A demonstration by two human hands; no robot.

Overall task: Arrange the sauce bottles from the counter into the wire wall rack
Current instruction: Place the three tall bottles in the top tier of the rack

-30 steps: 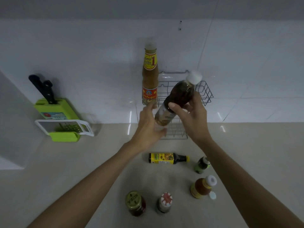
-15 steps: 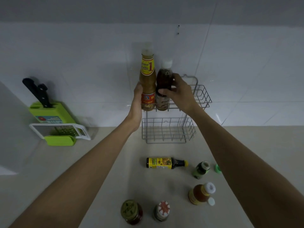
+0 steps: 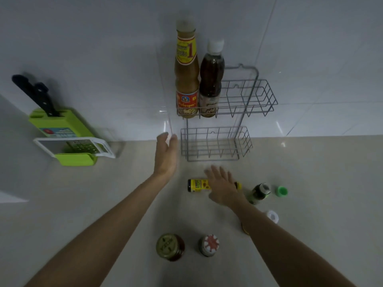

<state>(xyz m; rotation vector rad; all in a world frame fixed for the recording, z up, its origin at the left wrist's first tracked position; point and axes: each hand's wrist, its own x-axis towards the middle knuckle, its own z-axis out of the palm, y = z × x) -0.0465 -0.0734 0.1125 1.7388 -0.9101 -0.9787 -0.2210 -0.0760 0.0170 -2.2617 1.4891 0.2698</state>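
Note:
A two-tier wire wall rack (image 3: 257,96) hangs on the tiled wall. Its upper basket holds a tall tan sauce bottle (image 3: 186,75) at the left end and a dark bottle with a white cap (image 3: 211,83) right beside it, both upright. The lower basket (image 3: 215,146) holds nothing. A yellow-labelled dark bottle (image 3: 196,185) lies on its side on the counter. My right hand (image 3: 222,187) hovers over it with fingers spread, covering its middle. My left hand (image 3: 166,156) is open, held edge-on just left of the lower basket.
On the counter stand a small green-labelled bottle (image 3: 259,192), a green cap (image 3: 281,191), a white cap (image 3: 272,216), a green-lidded jar (image 3: 170,246) and a red-and-white-lidded jar (image 3: 209,245). A green knife block with grater (image 3: 68,137) sits far left.
Both hands let go of the two bottles in the upper basket and came down. The right hand now hangs over the lying yellow-labelled bottle; the left sits beside the lower basket.

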